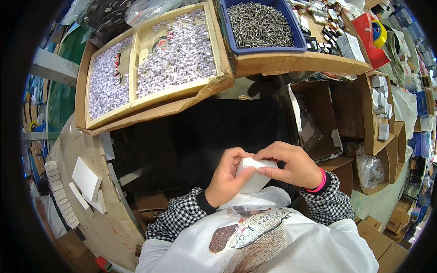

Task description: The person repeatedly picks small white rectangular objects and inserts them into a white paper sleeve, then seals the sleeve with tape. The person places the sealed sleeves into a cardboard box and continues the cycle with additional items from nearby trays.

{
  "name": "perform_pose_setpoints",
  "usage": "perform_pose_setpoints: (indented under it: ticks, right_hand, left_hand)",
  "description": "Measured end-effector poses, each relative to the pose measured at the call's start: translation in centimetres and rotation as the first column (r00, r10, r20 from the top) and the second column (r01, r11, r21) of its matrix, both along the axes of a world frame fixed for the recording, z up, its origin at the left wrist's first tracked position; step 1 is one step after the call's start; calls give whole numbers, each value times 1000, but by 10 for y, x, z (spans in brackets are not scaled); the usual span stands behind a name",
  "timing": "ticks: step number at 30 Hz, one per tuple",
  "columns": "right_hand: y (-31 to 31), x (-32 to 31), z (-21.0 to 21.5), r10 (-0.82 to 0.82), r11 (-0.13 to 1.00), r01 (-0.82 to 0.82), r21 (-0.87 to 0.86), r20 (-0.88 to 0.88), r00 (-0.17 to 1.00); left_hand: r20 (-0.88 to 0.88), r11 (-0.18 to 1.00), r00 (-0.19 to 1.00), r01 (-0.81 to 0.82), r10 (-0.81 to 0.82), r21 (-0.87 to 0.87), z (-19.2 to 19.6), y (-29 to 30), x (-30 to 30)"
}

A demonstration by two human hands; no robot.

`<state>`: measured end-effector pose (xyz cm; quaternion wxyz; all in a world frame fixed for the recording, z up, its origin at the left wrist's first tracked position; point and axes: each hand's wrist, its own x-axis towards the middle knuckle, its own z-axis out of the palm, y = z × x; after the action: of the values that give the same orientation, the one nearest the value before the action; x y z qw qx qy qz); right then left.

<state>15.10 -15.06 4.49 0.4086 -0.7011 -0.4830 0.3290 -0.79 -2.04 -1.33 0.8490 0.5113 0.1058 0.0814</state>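
Note:
A small white box (pixel 253 181) is held close in front of my body, its top edge between both hands. My left hand (pixel 228 178) wraps the box's left side, with the thumb pressed along its upper face. Across the top right corner, my right hand (pixel 291 167) pinches with thumb and fingertips. Both hands are closed on the box. Whether anything lies inside it is hidden from me. A pink band circles my right wrist, and checked sleeves cover both forearms.
Ahead stand a divided tray (pixel 133 68) of small white pieces and a blue bin (pixel 302 44) of small metal parts. On the left table (pixel 109 223) lie white boxes (pixel 87 178) and a row of small white blocks (pixel 61 195). Open cardboard boxes (pixel 314 104) stand at right.

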Motion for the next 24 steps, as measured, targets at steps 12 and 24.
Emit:
perform_pose_setpoints:
  ticks: [12, 24]
  right_hand:
    - [0, -18, 8, -255, 963, 263, -57, 118, 960]
    - [1, -15, 6, -189, 979, 200, -26, 224, 956]
  left_hand:
    - [-276, 592, 943, 119, 183, 797, 13, -24, 12]
    - [-276, 569, 929, 91, 247, 817, 12, -26, 11]
